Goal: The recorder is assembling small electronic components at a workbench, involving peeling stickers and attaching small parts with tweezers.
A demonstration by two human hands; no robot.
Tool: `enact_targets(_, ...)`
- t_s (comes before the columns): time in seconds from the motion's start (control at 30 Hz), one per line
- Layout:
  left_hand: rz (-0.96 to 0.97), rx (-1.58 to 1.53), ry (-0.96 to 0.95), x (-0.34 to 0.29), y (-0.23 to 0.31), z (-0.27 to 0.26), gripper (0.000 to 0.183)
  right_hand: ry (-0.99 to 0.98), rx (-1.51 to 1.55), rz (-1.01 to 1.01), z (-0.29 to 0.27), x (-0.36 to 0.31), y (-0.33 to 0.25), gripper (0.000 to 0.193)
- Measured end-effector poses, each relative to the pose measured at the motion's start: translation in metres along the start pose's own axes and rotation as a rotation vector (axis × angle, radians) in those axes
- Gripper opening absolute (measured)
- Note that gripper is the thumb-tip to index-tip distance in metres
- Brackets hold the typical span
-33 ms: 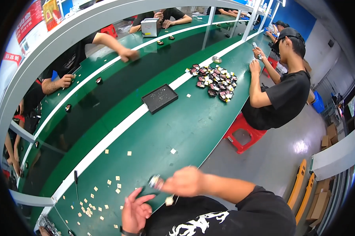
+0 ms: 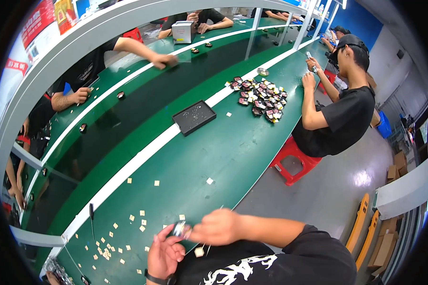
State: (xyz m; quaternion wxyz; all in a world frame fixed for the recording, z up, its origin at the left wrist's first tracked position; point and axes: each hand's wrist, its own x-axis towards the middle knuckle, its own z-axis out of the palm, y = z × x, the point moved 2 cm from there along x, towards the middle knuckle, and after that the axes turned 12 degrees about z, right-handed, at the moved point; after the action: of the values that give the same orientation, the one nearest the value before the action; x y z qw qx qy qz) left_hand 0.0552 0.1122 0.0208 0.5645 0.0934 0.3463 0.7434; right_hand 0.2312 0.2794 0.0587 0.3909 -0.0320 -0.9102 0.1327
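My right hand [image 2: 217, 227] pinches a small black part [image 2: 181, 230] with a shiny, multicoloured face. My left hand [image 2: 164, 252] meets the part's left side with thumb and forefinger, its other fingers curled loosely. Thin metal prongs, perhaps tweezers, stick out above and below my right hand; their grip is hidden. Beside the lower prong is a small off-white square piece [image 2: 199, 251], and whether it is held there I cannot tell. Similar cream squares [image 2: 106, 252] lie scattered on the green bench [image 2: 190, 166] to the left of my hands.
A black tray [image 2: 194, 118] with small bits sits on the white strip. Farther off lies a heap of black parts [image 2: 261, 99]. A screwdriver [image 2: 91, 216] rests at left. One co-worker [image 2: 342, 104] sits at right on a red stool [image 2: 294, 164]; others work across the conveyor.
The black part has moved slightly down and left with my right hand, from apart to touching my left fingers. Across the belt, a co-worker's outstretched hand has shifted right.
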Motion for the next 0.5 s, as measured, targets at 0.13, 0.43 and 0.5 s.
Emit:
enact_targets(0.13, 0.019, 0.261, -0.002, 0.001, 0.009, -0.009, 0.041, -0.15, 0.163, -0.006, 0.033, 0.0, -0.035, 0.028)
enact_targets(0.43, 0.308, 0.386, 0.189, -0.016, 0.025, -0.034, 0.049, -0.372, 0.441, 0.93, 0.035, 0.007, -0.029, 0.021)
enact_targets(0.5, 0.326, 0.422, 0.259, -0.017, 0.028, -0.039, 0.047, -0.401, 0.477, 0.921, 0.044, 0.014, -0.032, 0.018)
